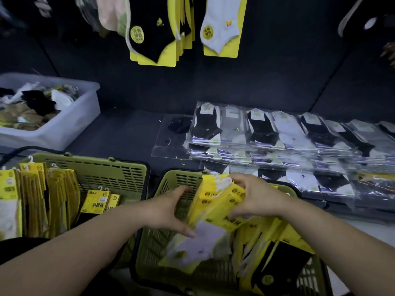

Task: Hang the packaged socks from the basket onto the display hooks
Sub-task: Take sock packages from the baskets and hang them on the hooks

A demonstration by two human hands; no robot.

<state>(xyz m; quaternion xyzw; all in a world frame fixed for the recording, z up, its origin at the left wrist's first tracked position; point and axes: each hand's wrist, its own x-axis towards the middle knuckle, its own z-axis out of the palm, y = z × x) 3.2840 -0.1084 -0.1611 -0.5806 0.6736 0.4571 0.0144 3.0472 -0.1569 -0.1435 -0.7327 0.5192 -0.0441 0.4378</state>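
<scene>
Yellow-carded sock packs (215, 201) gripped by both hands
Left hand (168, 212) underneath, right hand (254, 199) on top — held over the olive-green slotted plastic basket (171, 184).

Both baskets, near (171, 182) and left (96, 167), are olive-green slotted plastic; the sock packs (215, 201) in them carry bright yellow cards with black print over white or black socks. Hung on the dark navy panel (277, 71): a black sock with white trim (149, 39) and a white sock with a small yellow butterfly mark (220, 28), both on yellow backing cards. The clear-wrapped flat packs (267, 129) alternate black, grey and white socks; the bin (70, 124) is translucent pale grey.
</scene>
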